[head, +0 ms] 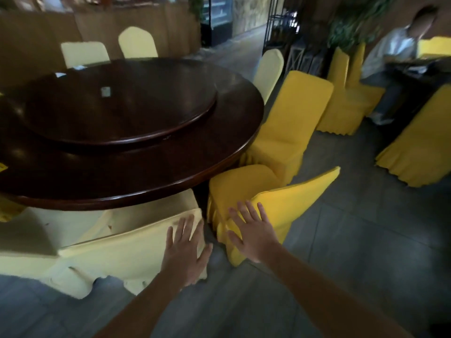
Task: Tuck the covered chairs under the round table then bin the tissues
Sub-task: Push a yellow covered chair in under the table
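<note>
A dark round wooden table [200,164] with a raised turntable [122,103] fills the left half of the head view. A pale cream covered chair [102,254] stands at its near edge, seat partly under the rim. My left hand [186,250] lies flat and open against the right end of its backrest. Beside it, a bright yellow covered chair [246,189] stands angled, seat near the rim. My right hand [252,230] is spread open over its backrest. White tissues [59,74] lie at the table's far left, and a small pale item [105,91] rests on the turntable.
Another yellow chair [290,128] stands at the table's right, cream chairs [84,53] at the far side. More yellow chairs [344,98] surround a second table at the right, where a person [395,52] sits. Grey tiled floor [353,252] lies to my right.
</note>
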